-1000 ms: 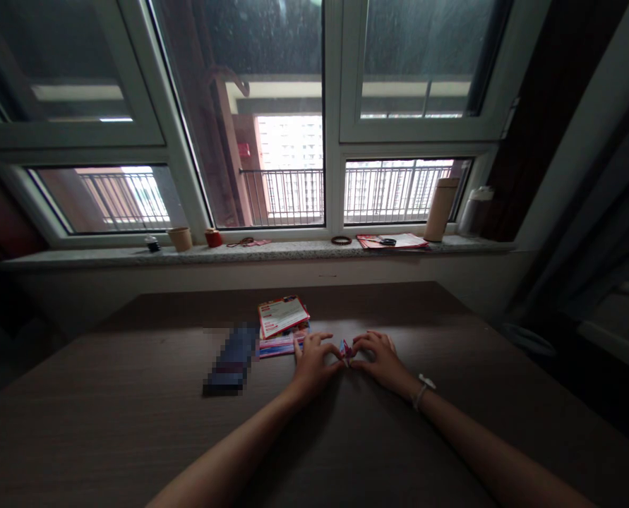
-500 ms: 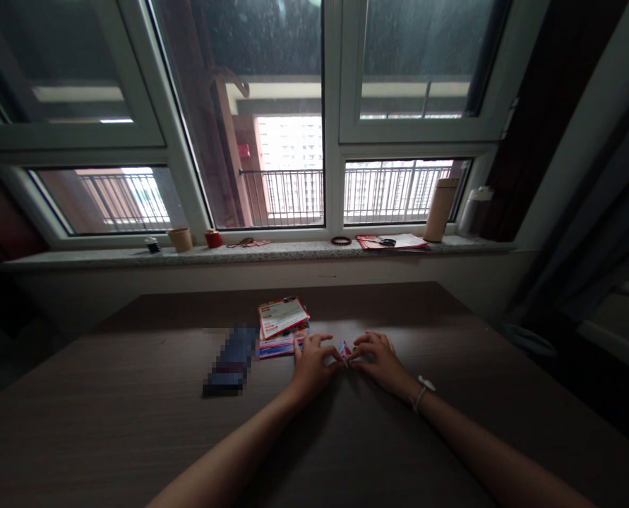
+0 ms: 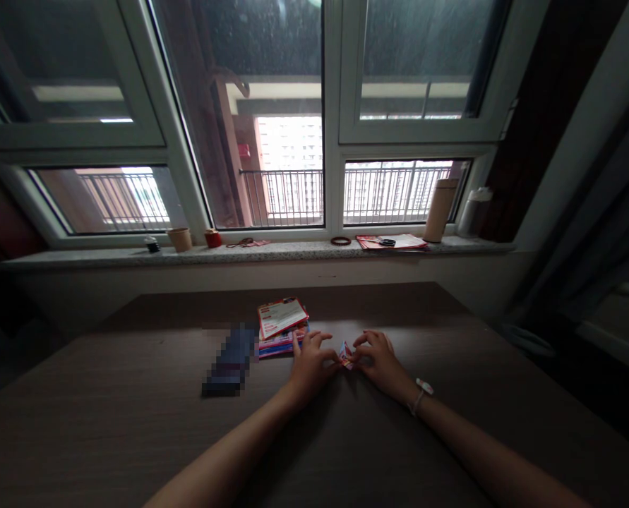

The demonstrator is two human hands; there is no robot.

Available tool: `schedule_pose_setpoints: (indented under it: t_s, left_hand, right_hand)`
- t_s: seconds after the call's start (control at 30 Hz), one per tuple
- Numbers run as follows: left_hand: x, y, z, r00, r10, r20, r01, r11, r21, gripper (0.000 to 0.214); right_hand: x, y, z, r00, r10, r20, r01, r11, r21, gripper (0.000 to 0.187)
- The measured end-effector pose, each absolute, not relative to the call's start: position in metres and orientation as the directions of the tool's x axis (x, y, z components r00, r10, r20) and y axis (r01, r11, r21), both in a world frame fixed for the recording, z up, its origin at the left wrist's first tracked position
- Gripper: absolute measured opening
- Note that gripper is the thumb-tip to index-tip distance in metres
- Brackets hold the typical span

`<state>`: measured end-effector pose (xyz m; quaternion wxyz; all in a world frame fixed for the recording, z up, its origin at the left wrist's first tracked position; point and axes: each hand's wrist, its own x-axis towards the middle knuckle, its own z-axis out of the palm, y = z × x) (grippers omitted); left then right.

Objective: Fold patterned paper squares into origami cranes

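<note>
A small folded piece of printed paper (image 3: 346, 354), red, white and bluish with a pointed top, is between my two hands just above or on the dark table. My left hand (image 3: 314, 360) pinches its left side with thumb and forefinger, the other fingers raised. From the right, my right hand (image 3: 376, 356) pinches the opposite side; a pale bracelet is on that wrist. Close beyond my left hand lies a stack of printed sheets (image 3: 284, 317), white with red edges on top and blue-purple ones beneath. The exact folds are too small to make out.
A dark, pixelated flat object (image 3: 229, 361) lies left of the stack on the brown table (image 3: 134, 423). On the windowsill (image 3: 293, 250) stand a paper cup (image 3: 179, 240), a red spool-like item (image 3: 213, 238), scissors (image 3: 387, 242) on papers and a tan bottle (image 3: 441, 212).
The folded paper has tilted and opened out slightly between my fingers, showing more of its printed face. Both hands stay almost in place, with a slight turn at the right wrist.
</note>
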<state>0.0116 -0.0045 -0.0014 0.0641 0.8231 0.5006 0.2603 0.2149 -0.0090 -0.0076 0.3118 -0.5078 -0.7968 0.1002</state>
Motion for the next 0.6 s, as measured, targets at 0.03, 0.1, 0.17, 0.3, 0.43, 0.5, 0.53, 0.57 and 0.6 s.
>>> schedule_pose_setpoints:
  t_s: [0.03,0.1,0.17,0.3,0.43,0.5,0.53,0.57,0.6]
  left_hand:
    - [0.011,-0.004,-0.002,0.374,0.847,0.378,0.791,-0.504,0.347,0.006]
    - [0.011,-0.005,-0.001,0.388,0.826,0.409,0.79,-0.527,0.313,0.006]
    - [0.013,-0.006,0.0,0.403,0.804,0.437,0.788,-0.548,0.282,0.008]
    - [0.015,-0.007,0.004,0.422,0.78,0.463,0.789,-0.567,0.237,0.013]
    - [0.015,-0.005,0.006,0.444,0.77,0.458,0.776,-0.586,0.234,0.012]
    - [0.013,-0.004,0.006,0.472,0.757,0.451,0.759,-0.609,0.228,0.012]
    - [0.013,-0.003,0.007,0.489,0.75,0.446,0.751,-0.622,0.222,0.012]
    - [0.012,-0.003,0.007,0.504,0.742,0.442,0.744,-0.633,0.214,0.012]
    - [0.012,-0.002,0.008,0.518,0.734,0.439,0.739,-0.642,0.202,0.012]
  right_hand:
    - [0.215,-0.01,-0.007,-0.302,0.864,0.403,0.75,0.477,-0.458,0.005]
    - [0.215,-0.013,-0.005,-0.325,0.852,0.41,0.754,0.496,-0.431,0.006]
    - [0.214,-0.015,-0.003,-0.341,0.846,0.411,0.755,0.507,-0.417,0.006]
    - [0.212,-0.018,-0.001,-0.354,0.837,0.417,0.754,0.519,-0.403,0.009]
    - [0.211,-0.018,0.0,-0.356,0.84,0.41,0.75,0.519,-0.411,0.009]
    - [0.212,-0.017,0.001,-0.354,0.858,0.371,0.749,0.498,-0.437,0.01]
    - [0.213,-0.016,0.002,-0.352,0.868,0.35,0.749,0.486,-0.451,0.011]
    - [0.213,-0.016,0.003,-0.351,0.875,0.332,0.748,0.476,-0.463,0.011]
    - [0.214,-0.016,0.004,-0.352,0.879,0.32,0.747,0.471,-0.469,0.012]
